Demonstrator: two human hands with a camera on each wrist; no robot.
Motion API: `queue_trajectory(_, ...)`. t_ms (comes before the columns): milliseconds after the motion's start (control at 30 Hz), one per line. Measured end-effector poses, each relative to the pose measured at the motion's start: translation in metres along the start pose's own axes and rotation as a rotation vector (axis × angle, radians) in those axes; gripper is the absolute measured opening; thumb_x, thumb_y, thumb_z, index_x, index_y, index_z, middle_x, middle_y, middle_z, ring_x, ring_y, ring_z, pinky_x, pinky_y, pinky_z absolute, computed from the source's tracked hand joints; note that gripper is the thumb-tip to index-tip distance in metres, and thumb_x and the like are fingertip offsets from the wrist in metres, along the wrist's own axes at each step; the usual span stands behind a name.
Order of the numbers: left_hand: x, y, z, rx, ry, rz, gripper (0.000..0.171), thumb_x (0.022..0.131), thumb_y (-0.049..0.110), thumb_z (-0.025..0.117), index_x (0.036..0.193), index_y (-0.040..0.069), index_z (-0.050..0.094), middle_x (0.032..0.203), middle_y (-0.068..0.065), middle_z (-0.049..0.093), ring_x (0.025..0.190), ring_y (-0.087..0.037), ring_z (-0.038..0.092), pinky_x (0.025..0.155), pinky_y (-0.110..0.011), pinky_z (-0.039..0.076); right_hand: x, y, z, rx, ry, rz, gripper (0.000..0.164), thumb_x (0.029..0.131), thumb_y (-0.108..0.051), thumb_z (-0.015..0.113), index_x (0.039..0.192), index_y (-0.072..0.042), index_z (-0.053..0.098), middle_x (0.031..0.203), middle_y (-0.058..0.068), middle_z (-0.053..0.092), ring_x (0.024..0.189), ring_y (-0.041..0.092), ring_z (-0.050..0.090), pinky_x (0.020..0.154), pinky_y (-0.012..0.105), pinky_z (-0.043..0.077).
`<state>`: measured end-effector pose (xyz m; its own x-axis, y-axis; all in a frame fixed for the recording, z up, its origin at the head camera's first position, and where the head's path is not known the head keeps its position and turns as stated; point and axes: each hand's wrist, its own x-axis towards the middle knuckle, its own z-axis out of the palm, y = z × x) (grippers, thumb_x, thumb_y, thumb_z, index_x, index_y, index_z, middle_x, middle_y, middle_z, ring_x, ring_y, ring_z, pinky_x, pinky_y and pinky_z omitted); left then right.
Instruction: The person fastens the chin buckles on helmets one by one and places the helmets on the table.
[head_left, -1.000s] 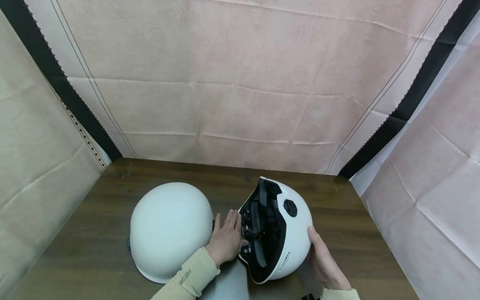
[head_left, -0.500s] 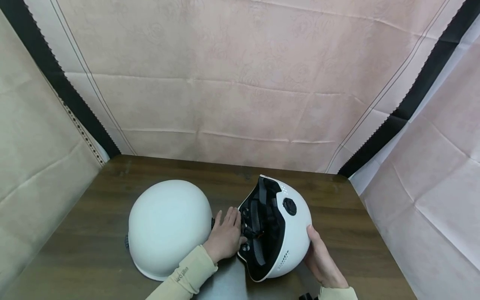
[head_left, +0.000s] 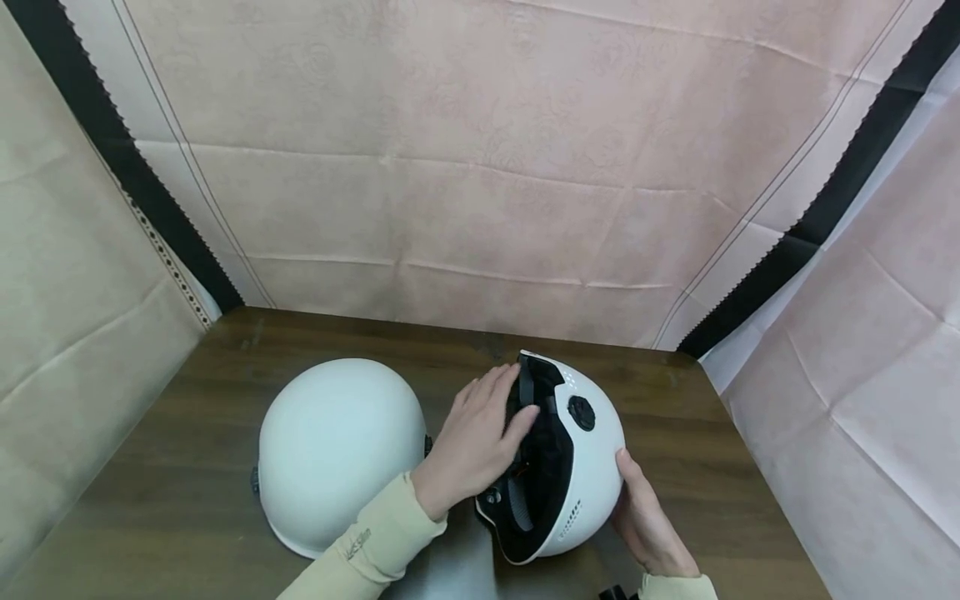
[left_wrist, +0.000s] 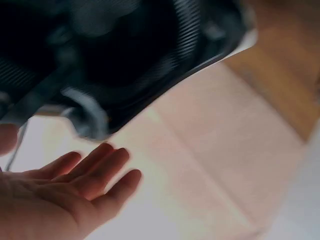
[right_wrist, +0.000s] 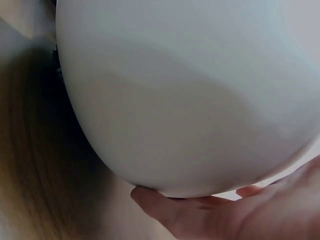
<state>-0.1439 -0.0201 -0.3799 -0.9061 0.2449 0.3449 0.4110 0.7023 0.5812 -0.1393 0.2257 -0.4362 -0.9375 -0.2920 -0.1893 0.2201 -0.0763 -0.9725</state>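
A white helmet (head_left: 596, 492) lies tipped on its side at the centre right in the head view, its black padded inside facing left. A round black dial (head_left: 581, 412) sits on its shell. My right hand (head_left: 651, 533) grips the shell's right side, thumb on it and fingers under the curve; the right wrist view shows the smooth shell (right_wrist: 175, 110) filling most of the frame. Over the helmet's opening is my left hand (head_left: 476, 437), fingers extended along the upper rim. In the left wrist view those relaxed fingers (left_wrist: 112, 187) lie just below a dark strap end (left_wrist: 90, 117).
Another white helmet (head_left: 337, 458) rests dome up to the left, beside my left forearm. Both helmets are on a brown wooden table (head_left: 180, 467). Pale fabric walls (head_left: 480, 183) stand behind the table and along both sides.
My left hand has moved up and right, from the helmet's left edge to over its opening near the upper rim. The right hand and both helmets have hardly moved.
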Motion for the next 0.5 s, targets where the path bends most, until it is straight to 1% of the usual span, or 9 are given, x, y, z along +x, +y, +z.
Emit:
queue_trajectory(33,0.003,0.007,-0.003,-0.027,0.008,0.026,0.066,0.102,0.051,0.037,0.153,0.01,0.028,0.155,-0.013,0.031,0.142,-0.027,0.028,0.113,-0.052,0.022,0.0,0.0,-0.001,0.002,-0.004,-0.005,0.076,0.1,-0.056,0.024,0.154,-0.011,-0.004,0.152,0.019,0.001,0.138,0.035,-0.004,0.105,0.068,-0.012)
queue_trajectory(100,0.007,0.02,-0.006,-0.049,0.012,0.084,0.071,0.1,0.057,0.037,0.156,0.018,0.021,0.157,-0.012,0.027,0.143,-0.027,0.027,0.112,-0.053,0.024,-0.001,0.0,-0.002,0.003,-0.009,-0.013,0.075,0.1,-0.055,0.024,0.154,-0.011,-0.004,0.151,0.019,0.002,0.137,0.036,-0.002,0.105,0.068,-0.009)
queue_trajectory(167,0.01,0.029,-0.007,-0.041,-0.002,0.127,0.072,0.098,0.062,0.035,0.157,0.025,0.016,0.158,-0.013,0.023,0.143,-0.029,0.026,0.111,-0.054,0.025,-0.001,0.0,-0.003,0.007,-0.017,-0.019,0.073,0.1,-0.054,0.024,0.154,-0.013,-0.003,0.15,0.019,0.004,0.136,0.035,0.0,0.105,0.068,-0.006)
queue_trajectory(233,0.012,0.035,-0.006,-0.022,-0.018,0.143,0.071,0.097,0.064,0.035,0.156,0.03,0.016,0.158,-0.014,0.022,0.142,-0.031,0.028,0.111,-0.054,0.025,-0.002,0.0,-0.003,0.006,-0.026,-0.02,0.071,0.101,-0.054,0.023,0.154,-0.013,-0.002,0.149,0.019,0.006,0.135,0.035,0.003,0.105,0.067,-0.003)
queue_trajectory(267,0.013,0.037,-0.005,-0.006,-0.025,0.151,0.07,0.097,0.064,0.035,0.156,0.031,0.018,0.158,-0.014,0.023,0.142,-0.032,0.029,0.111,-0.055,0.025,-0.002,0.0,-0.003,0.005,-0.029,-0.019,0.07,0.101,-0.053,0.023,0.153,-0.013,-0.001,0.148,0.019,0.008,0.135,0.035,0.004,0.105,0.066,-0.002)
queue_trajectory(333,0.014,0.038,-0.004,0.023,-0.037,0.162,0.065,0.098,0.061,0.037,0.154,0.029,0.028,0.156,-0.014,0.028,0.14,-0.03,0.032,0.11,-0.055,0.026,-0.003,0.0,-0.003,0.004,-0.037,-0.016,0.069,0.101,-0.053,0.022,0.153,-0.014,-0.001,0.148,0.018,0.009,0.134,0.034,0.006,0.105,0.064,0.0)
queue_trajectory(433,0.014,0.038,-0.003,0.049,-0.053,0.167,0.056,0.1,0.056,0.04,0.146,0.025,0.046,0.15,-0.011,0.039,0.138,-0.024,0.037,0.109,-0.055,0.028,-0.003,-0.001,-0.002,0.013,-0.053,-0.021,0.068,0.102,-0.052,0.021,0.153,-0.012,0.0,0.148,0.018,0.01,0.134,0.034,0.007,0.105,0.061,0.001)
queue_trajectory(500,0.015,0.037,-0.003,0.05,-0.065,0.161,0.053,0.1,0.054,0.04,0.142,0.023,0.052,0.148,-0.009,0.043,0.137,-0.019,0.039,0.108,-0.055,0.029,-0.003,-0.002,-0.002,0.025,-0.06,-0.021,0.068,0.102,-0.051,0.021,0.153,-0.012,-0.001,0.149,0.018,0.009,0.134,0.034,0.007,0.106,0.061,-0.001)
